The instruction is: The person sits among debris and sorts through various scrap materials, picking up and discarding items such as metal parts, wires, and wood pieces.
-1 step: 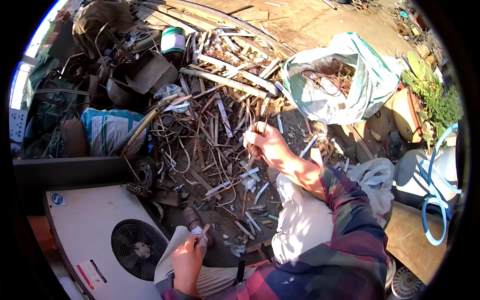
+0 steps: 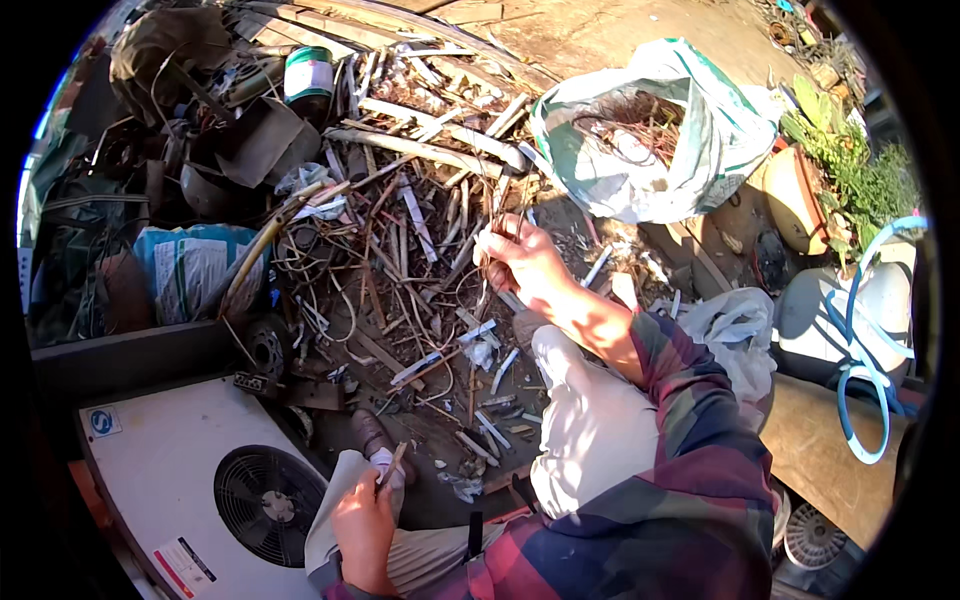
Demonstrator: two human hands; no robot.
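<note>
My right hand [image 2: 525, 265] is closed on thin brown wire [image 2: 497, 222], held over the heap of debris in front of me. Its fingers are curled, and some of the strands loop above and below them. Low at the left, beside my trouser leg, my left hand [image 2: 363, 530] is closed around a short, tan, stick-like piece [image 2: 396, 461]. The piece's tip points up near my brown shoe [image 2: 372, 433]. The part inside my fist is hidden. Beyond my right hand stands a white and green woven sack [image 2: 745, 130], open at the top, with a tangle of reddish-brown wire [image 2: 640, 125] inside.
A white metal unit with a round black fan [image 2: 270, 505] lies at the lower left. Wood strips [image 2: 430, 150] and scrap cover the ground ahead. A green and white can [image 2: 308, 75] stands at the far left. Blue hose [image 2: 850, 380] coils at the right beside a plant [image 2: 860, 180].
The whole scene sits a little further left and higher in the picture. Both hands keep their grips, and my right hand has shifted only slightly against the heap.
</note>
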